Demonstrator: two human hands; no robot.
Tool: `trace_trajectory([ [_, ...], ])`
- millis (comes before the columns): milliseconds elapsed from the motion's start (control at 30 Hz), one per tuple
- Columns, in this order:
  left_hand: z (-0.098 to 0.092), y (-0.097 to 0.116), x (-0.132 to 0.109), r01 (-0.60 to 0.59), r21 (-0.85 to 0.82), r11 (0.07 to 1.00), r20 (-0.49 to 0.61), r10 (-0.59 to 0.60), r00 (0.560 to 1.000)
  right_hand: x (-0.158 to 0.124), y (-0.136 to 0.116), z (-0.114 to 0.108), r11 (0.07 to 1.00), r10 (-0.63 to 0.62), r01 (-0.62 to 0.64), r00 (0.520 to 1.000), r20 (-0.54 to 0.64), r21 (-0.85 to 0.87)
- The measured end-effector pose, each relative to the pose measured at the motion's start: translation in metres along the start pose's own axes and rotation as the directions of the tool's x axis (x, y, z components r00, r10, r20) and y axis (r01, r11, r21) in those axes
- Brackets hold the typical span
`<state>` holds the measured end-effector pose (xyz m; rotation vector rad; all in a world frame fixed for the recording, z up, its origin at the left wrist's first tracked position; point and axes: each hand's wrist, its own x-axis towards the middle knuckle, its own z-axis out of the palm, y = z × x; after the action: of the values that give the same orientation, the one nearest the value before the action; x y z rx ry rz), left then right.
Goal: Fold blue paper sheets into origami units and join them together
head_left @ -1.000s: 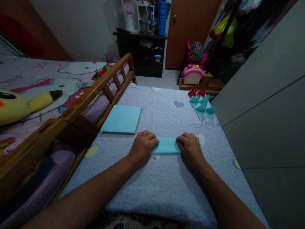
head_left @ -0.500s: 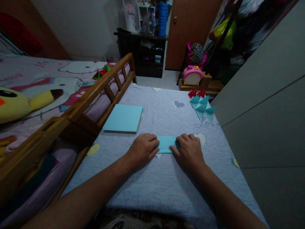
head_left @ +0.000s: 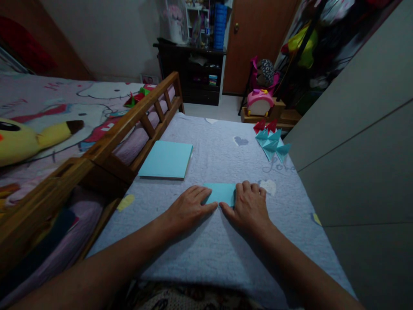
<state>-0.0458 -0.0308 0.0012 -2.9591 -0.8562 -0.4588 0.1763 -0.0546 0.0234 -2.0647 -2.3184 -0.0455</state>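
A light-blue paper (head_left: 220, 193), folded into a narrow rectangle, lies flat on the bedsheet in front of me. My left hand (head_left: 190, 206) holds its left end, fingers on top and thumb stretched along the near edge. Over the right end is my right hand (head_left: 250, 202), fingers bent onto the paper and thumb at the near edge. The two thumb tips almost meet. Both ends of the paper are partly hidden under the fingers. Beyond my left hand rests a stack of light-blue paper (head_left: 167, 159).
Folded blue paper figures (head_left: 272, 144) and red ones (head_left: 265, 125) stand at the far right of the mattress (head_left: 213, 133). A wooden bed rail (head_left: 129, 122) runs along the left, with a yellow plush toy (head_left: 22, 140) beyond. At right rises a pale cabinet (head_left: 361, 142).
Both thumbs have slid inward along the paper's near edge and come close together. The paper and my hands sit slightly further left in view.
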Motion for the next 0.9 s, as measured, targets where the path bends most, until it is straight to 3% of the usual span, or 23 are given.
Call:
trace_trajectory([
  [133, 0.004, -0.006, -0.013, -0.056, -0.035, 0.998, -0.014, 0.056, 0.998, 0.001, -0.006, -0.002, 0.999, 0.031, -0.031, 0.999, 0.022, 0.015],
  [500, -0.006, -0.014, -0.027, -0.052, -0.088, 0.995, -0.056, 0.048, 0.997, 0.0, -0.019, 0.002, 0.994, 0.113, -0.113, 0.994, 0.0, 0.01],
  [900, -0.005, -0.015, -0.028, -0.034, -0.149, 0.988, -0.063, 0.025, 0.998, -0.012, 0.013, 0.007, 0.994, 0.039, -0.038, 0.999, -0.002, 0.101],
])
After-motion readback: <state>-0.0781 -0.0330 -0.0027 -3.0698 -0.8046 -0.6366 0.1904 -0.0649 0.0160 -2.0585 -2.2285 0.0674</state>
